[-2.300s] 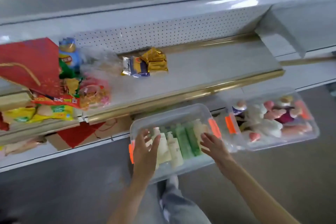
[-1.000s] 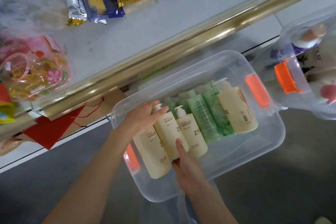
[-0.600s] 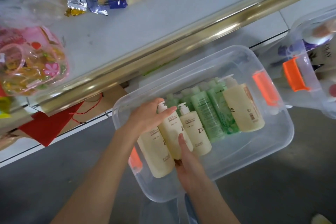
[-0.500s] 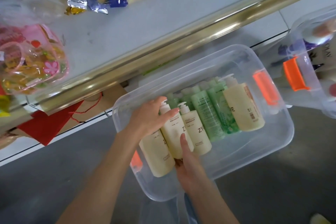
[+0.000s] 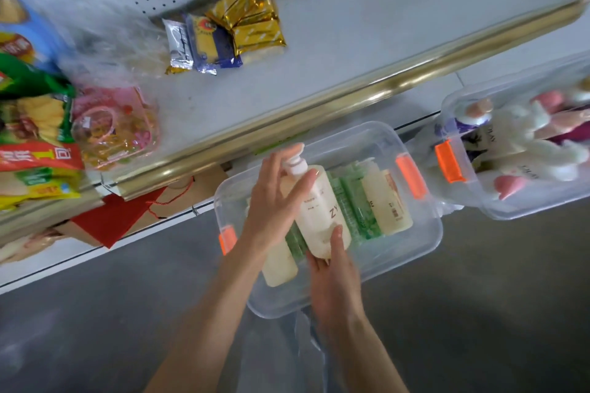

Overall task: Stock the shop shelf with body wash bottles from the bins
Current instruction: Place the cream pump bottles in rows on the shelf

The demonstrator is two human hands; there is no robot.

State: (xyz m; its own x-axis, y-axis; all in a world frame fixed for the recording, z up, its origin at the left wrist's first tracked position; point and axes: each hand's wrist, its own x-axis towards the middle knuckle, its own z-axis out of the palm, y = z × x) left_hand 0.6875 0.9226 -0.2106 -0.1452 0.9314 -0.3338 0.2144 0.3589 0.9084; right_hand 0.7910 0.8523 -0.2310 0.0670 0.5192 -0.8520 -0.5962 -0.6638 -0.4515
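Observation:
A clear bin (image 5: pixel 424 252) with orange latches sits on the floor below the shelf (image 5: pixel 367 25). Both my hands hold a cream pump bottle (image 5: pixel 319 210) tilted above the bin. My left hand (image 5: pixel 274 198) grips its shoulder, with fingers on either side of the white pump. My right hand (image 5: pixel 332 265) holds its base, thumb on the front. Inside the bin lie another cream bottle (image 5: pixel 281 268) at the left, green bottles (image 5: pixel 357 210) in the middle and a cream bottle (image 5: pixel 388 201) at the right.
A gold rail (image 5: pixel 351 96) edges the shelf. Snack packs (image 5: pixel 230 32) lie at the shelf's back, and a pink bag (image 5: pixel 115 128) and crisp packets (image 5: pixel 35 137) sit at its left. A second clear bin (image 5: pixel 463 105) of white and pink bottles stands to the right. A red paper bag (image 5: pixel 118 220) lies below.
The cream bottle that lay in the bin's row has been lifted up by both hands. The view has pulled back and shows more of the shelf.

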